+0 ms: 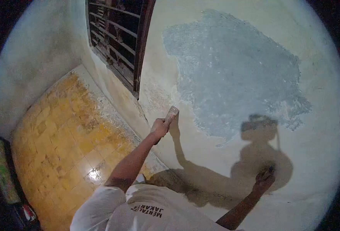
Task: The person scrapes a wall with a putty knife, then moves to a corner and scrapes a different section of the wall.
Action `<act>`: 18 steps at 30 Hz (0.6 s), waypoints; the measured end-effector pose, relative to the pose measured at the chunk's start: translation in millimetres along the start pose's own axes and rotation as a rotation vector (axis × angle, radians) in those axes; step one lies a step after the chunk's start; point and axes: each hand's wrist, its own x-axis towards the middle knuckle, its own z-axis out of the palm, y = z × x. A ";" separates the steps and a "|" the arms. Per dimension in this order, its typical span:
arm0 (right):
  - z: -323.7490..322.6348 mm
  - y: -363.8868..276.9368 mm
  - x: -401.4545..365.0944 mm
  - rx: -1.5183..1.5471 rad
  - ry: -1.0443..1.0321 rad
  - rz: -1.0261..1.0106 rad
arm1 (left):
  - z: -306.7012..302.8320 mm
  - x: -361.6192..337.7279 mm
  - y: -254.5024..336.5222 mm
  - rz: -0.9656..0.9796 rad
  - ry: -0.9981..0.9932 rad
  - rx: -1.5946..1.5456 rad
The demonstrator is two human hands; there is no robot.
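Observation:
My left hand (160, 128) is closed around a narrow, flat tool (172, 112) with a pale, dusty end. Its exact kind is not clear. That end is at the wall, below the window corner and left of a large grey patch (235, 73) with ragged edges. Lower right, my right hand (265, 178) is in shadow close to the wall, fingers curled. Something dark shows at its fingertips, too dim to name.
A barred window (118, 36) with a dark frame sits at upper left. Yellow floor tiles (69, 131) carry whitish dust along the wall's foot. My head's shadow (258, 154) falls on the cream wall (312, 161). A dark-edged green item (4, 169) stands at far left.

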 end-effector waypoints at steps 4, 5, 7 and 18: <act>17.7 -35.1 0.1 -1.029 0.036 -0.893 | -7.8 0.2 1.5 0.089 -0.009 -0.016; 29.4 -49.0 -9.0 -1.404 0.091 -1.362 | -16.8 -5.0 0.6 0.101 0.019 0.076; 10.6 -20.0 3.0 -1.144 0.033 -1.010 | -20.4 -7.3 -27.8 0.081 0.022 0.062; 19.6 -21.2 -4.5 -0.877 0.174 -0.738 | 4.0 13.9 -32.8 0.159 0.046 0.061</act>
